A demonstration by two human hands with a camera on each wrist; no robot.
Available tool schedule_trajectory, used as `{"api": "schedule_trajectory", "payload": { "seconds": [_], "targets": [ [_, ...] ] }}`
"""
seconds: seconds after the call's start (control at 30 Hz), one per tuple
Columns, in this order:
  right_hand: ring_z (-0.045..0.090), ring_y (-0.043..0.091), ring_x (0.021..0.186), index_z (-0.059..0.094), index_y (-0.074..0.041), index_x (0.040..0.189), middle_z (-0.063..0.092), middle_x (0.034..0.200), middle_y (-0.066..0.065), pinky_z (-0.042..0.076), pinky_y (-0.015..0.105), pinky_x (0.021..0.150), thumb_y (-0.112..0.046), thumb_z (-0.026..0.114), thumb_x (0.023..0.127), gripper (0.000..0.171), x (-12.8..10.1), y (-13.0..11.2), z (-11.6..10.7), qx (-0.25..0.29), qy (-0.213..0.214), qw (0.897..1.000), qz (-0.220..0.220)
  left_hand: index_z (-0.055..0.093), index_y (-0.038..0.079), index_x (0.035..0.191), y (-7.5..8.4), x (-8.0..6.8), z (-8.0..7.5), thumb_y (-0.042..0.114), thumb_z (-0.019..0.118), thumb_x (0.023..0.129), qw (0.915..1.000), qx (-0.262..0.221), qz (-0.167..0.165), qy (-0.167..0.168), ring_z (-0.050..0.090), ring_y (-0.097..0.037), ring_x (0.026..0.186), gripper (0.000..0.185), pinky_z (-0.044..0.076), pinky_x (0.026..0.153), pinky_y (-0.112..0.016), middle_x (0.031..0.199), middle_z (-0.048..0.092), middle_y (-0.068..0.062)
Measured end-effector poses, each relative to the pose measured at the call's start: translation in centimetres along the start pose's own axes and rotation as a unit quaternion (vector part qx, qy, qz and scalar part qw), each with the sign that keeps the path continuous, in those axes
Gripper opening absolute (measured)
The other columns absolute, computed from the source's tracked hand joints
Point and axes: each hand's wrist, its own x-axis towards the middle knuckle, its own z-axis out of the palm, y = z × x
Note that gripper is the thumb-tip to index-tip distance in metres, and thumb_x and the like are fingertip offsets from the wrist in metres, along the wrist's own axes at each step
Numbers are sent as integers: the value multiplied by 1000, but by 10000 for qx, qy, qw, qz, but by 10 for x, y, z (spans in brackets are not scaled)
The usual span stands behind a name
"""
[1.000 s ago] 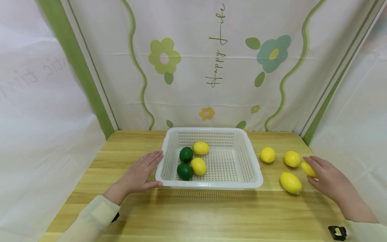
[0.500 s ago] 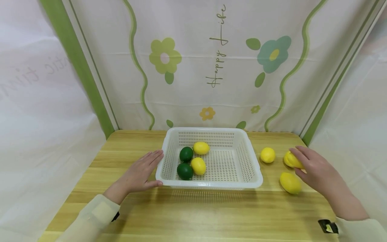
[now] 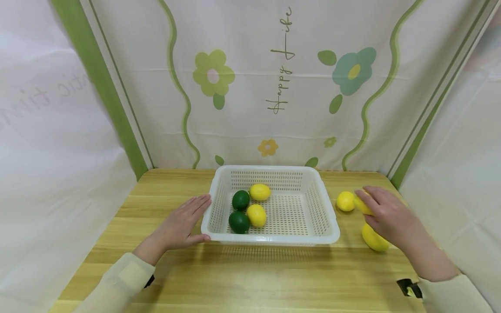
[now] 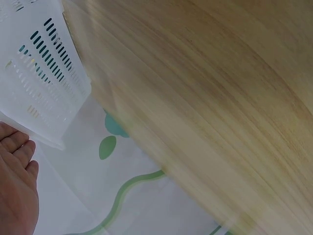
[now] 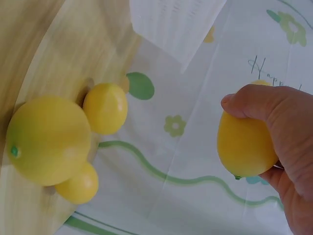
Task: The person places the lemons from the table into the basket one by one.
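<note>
Your right hand [image 3: 385,213] grips a lemon [image 5: 244,142], lifted off the table; left hand [image 3: 182,226], fingers flat, rests against the basket [image 3: 274,239].

In the head view the right hand [image 3: 387,215] hides most of the held lemon [image 3: 362,205] and part of the lemon [image 3: 373,239] beneath it. The left wrist view cuts off the left hand [image 4: 17,188] and basket [image 4: 44,73] at its edge, and the table [image 4: 205,98] is blurred.

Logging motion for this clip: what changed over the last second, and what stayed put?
The right hand, gripping a yellow lemon, lifted it and carried it left toward the white basket. The left hand stayed flat against the basket's left side; the fruit inside and the other lemons on the table kept their places.
</note>
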Motion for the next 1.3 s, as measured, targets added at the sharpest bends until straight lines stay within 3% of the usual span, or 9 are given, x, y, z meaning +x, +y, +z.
{"api": "schedule_trajectory", "payload": {
  "seconds": [0.2,0.4,0.6,0.67,0.83,1.03,1.3],
  "targets": [
    [56,50,95,58,7,120,57,109,31,49,60,76,-25,26,95,52,10,-7,5,-131,29,9998,-139,36,-9,144,0,0,0,72,35,92,10000,23,15,9,35,-36,137,96,29,112,-47,149,37,-22],
    [57,50,94,59,6,119,58,108,31,49,61,73,-22,24,94,51,20,-15,7,-177,17,9995,-256,37,-9,143,0,0,0,71,38,92,10000,67,36,46,37,-37,136,95,30,112,-46,148,39,-23],
    [57,49,96,59,5,119,59,110,30,49,61,74,-14,34,87,45,30,-22,7,-74,-100,9994,-331,37,-8,144,1,0,-1,72,36,92,10000,32,-21,0,36,-36,137,96,30,112,-48,149,38,-22],
    [57,48,96,59,5,120,59,110,29,49,60,74,-7,48,81,42,32,-24,7,-70,-125,9992,-362,37,-8,144,1,0,-1,72,36,91,10000,27,-29,-6,35,-36,137,96,30,112,-48,150,37,-22],
    [57,48,97,59,5,121,59,112,29,50,60,75,6,69,59,63,38,-30,9,-45,-126,9989,-457,36,-8,145,0,-1,0,72,34,92,10000,32,-10,9,35,-35,138,97,29,112,-48,150,37,-22],
    [58,46,98,58,5,122,58,113,27,50,58,77,3,64,63,60,45,-34,12,26,-221,9984,-521,36,-8,144,0,0,0,72,36,92,10000,-7,-6,2,35,-36,137,96,28,113,-47,150,37,-22],
    [59,44,98,59,5,123,59,115,26,52,56,78,8,75,58,67,57,-41,18,100,-186,9975,-676,37,-9,144,1,0,-1,72,35,92,10000,23,5,7,35,-36,137,96,29,112,-47,149,37,-22]
  ]
}}
